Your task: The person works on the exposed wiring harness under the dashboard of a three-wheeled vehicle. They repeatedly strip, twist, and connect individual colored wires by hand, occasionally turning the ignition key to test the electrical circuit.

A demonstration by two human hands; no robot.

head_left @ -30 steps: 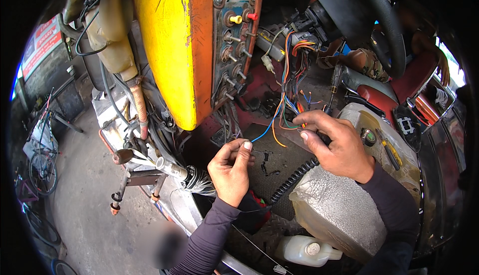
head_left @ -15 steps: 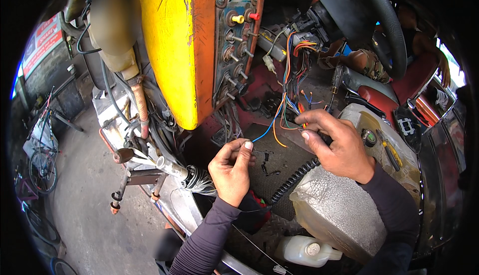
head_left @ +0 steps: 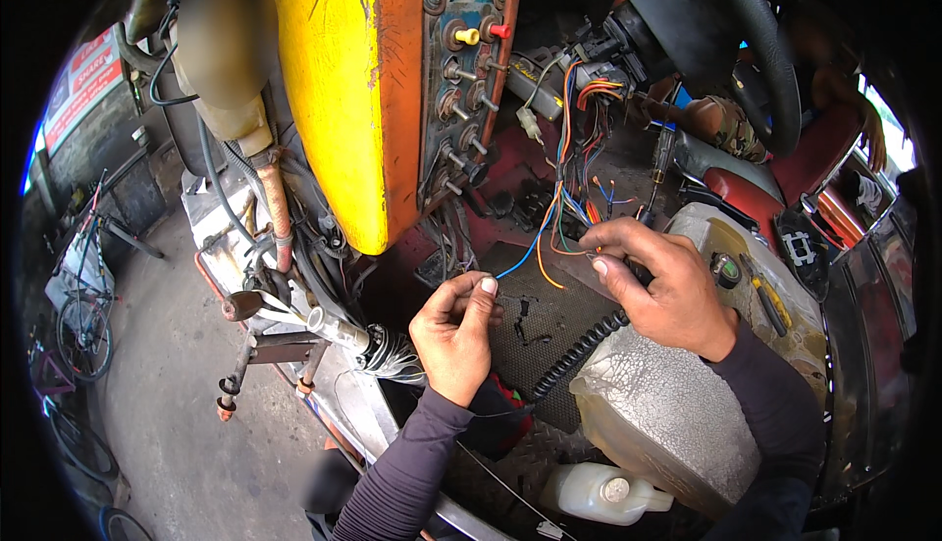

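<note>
My left hand (head_left: 456, 335) is closed in a pinch on the tip of a blue wire (head_left: 520, 263). To its right, my right hand (head_left: 662, 291) has thumb and forefinger together at the end of a thin wire (head_left: 572, 252), which runs toward the same loom. Between the hands hangs an orange wire (head_left: 547, 274) with a free end. These strands come down from a bundle of coloured wires (head_left: 562, 154) below the steering column (head_left: 618, 46). Other short wires with bare-looking ends (head_left: 605, 191) stick out just above my right hand.
A yellow and orange panel (head_left: 334, 100) with toggle switches (head_left: 461, 100) rises ahead. Below my hands are a coiled black cable (head_left: 579, 353), a cracked grey engine cover (head_left: 677, 404) and a white jug (head_left: 603, 494). Yellow-handled pliers (head_left: 770, 304) lie at right; a person (head_left: 726, 119) sits beyond the steering wheel (head_left: 765, 46).
</note>
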